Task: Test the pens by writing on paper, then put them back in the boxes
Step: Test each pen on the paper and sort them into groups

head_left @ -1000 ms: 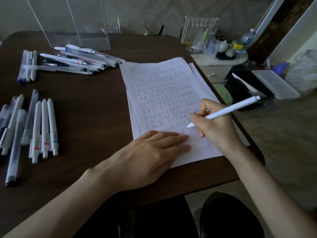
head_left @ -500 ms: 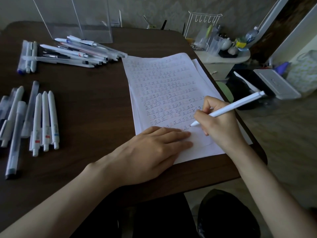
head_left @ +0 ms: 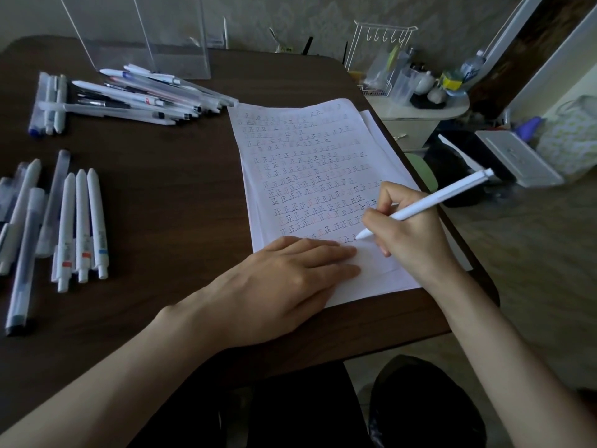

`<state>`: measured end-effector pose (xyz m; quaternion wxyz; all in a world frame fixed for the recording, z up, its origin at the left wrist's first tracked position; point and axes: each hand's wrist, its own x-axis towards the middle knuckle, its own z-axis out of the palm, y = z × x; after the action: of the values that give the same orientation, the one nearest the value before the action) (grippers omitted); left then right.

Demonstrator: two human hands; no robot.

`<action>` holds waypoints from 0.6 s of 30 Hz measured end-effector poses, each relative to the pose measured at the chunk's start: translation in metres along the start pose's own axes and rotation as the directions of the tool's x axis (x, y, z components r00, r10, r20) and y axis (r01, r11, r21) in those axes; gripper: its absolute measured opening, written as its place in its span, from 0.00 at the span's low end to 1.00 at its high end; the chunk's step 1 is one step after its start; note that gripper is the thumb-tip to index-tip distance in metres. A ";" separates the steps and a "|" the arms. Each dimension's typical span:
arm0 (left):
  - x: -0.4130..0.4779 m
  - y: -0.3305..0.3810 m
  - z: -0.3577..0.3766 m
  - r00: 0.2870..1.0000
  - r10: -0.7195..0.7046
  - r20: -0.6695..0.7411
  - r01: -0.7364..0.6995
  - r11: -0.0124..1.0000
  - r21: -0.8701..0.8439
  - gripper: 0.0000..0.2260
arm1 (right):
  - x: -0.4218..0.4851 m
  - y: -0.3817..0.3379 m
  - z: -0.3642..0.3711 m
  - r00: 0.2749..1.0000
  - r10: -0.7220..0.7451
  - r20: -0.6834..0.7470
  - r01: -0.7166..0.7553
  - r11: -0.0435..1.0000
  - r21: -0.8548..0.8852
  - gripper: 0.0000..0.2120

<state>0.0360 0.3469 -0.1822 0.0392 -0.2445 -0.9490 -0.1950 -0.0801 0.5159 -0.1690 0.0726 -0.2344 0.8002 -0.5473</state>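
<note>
Pinching a white pen [head_left: 420, 206] in right hand [head_left: 410, 231] fingers [head_left: 374, 221], tip on the paper [head_left: 310, 176]; left hand [head_left: 284, 282] flat, fingers spread narrowly on the paper's near edge.

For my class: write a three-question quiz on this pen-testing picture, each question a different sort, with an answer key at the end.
1. True or false: the right hand holds a white pen with its tip at the paper.
2. Multiple choice: the left hand is A) lifting a pen from the pile, B) resting flat on the lower part of the paper, C) reaching into the clear boxes.
3. Fill in: the loose pens lie on the dark table to the ____ of the paper.

Key: 1 true; 2 B; 3 left.
</note>
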 end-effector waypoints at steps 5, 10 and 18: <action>0.000 0.000 0.000 1.000 0.006 -0.009 -0.006 1.000 -0.011 0.21 | 0.000 -0.002 0.000 1.000 -0.006 -0.020 0.006 1.000 -0.019 0.13; 0.000 0.000 -0.001 0.999 0.012 -0.052 -0.013 1.000 -0.023 0.19 | 0.000 -0.002 0.000 0.998 -0.067 -0.012 0.067 0.996 0.058 0.13; -0.003 0.000 -0.009 0.984 -0.115 -0.132 0.083 0.970 -0.228 0.27 | 0.002 0.002 -0.001 0.991 -0.119 0.062 0.122 0.991 -0.049 0.17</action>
<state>0.0385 0.3426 -0.1747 0.0706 -0.1846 -0.9271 -0.3184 -0.0825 0.5166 -0.1698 0.0570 -0.3002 0.7961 -0.5223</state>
